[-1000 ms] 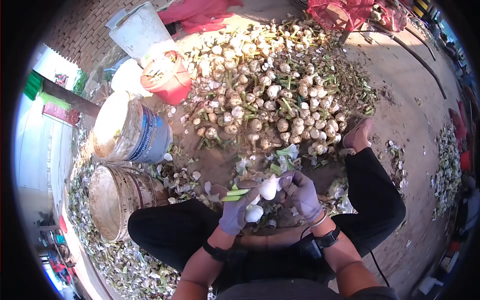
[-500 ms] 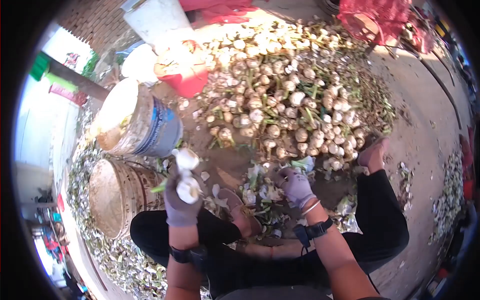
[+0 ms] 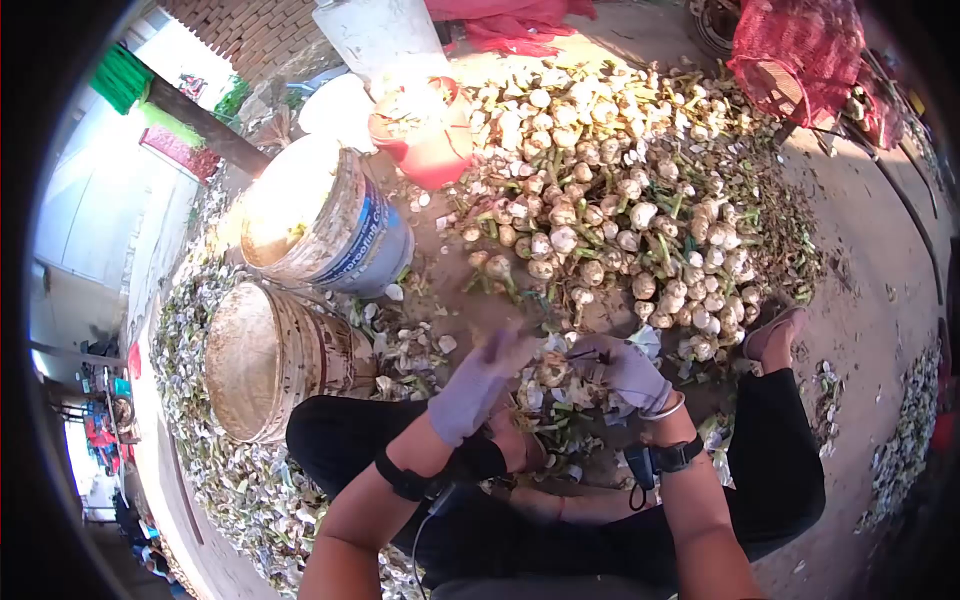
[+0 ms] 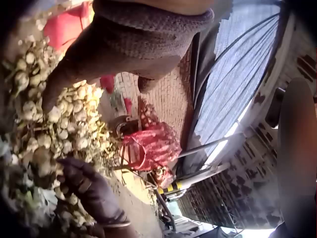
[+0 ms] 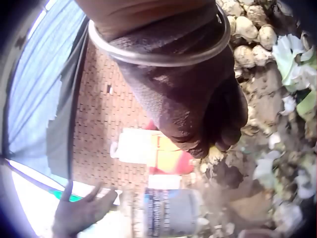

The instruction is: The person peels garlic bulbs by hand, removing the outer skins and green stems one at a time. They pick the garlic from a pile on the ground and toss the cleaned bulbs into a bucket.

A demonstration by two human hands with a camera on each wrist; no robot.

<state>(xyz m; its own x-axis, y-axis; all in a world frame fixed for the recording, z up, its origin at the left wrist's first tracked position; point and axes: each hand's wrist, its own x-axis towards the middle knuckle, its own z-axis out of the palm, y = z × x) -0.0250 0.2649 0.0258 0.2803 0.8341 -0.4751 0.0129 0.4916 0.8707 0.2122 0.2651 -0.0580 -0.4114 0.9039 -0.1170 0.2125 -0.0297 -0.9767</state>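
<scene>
My gloved left hand (image 3: 478, 390) reaches in toward the middle, blurred in the head view. Its fingers are extended, and they look spread and bare of any bulb in the right wrist view, where the left hand (image 5: 81, 213) is at the lower left. Low over the peelings, my gloved right hand (image 3: 630, 378) has its fingers curled. An unpeeled, brownish garlic bulb (image 3: 552, 372) sits at its fingertips, pinched there. The left wrist view shows the same bulb (image 4: 42, 161) beside the right hand (image 4: 94, 193). A large heap of garlic bulbs (image 3: 600, 210) with stems lies ahead.
At the left stand a blue-labelled bucket (image 3: 375, 245) and a dirty pale bucket (image 3: 335, 350). Behind them are a red bucket (image 3: 430, 155) and a white container (image 3: 375, 40). A red mesh bag (image 3: 800, 50) lies at the far right. Garlic peelings (image 3: 230, 480) cover the ground at left.
My left hand carried peeled white garlic bulbs left beside the buckets; now it is back near the middle without them. My right hand has left those bulbs and now has an unpeeled one.
</scene>
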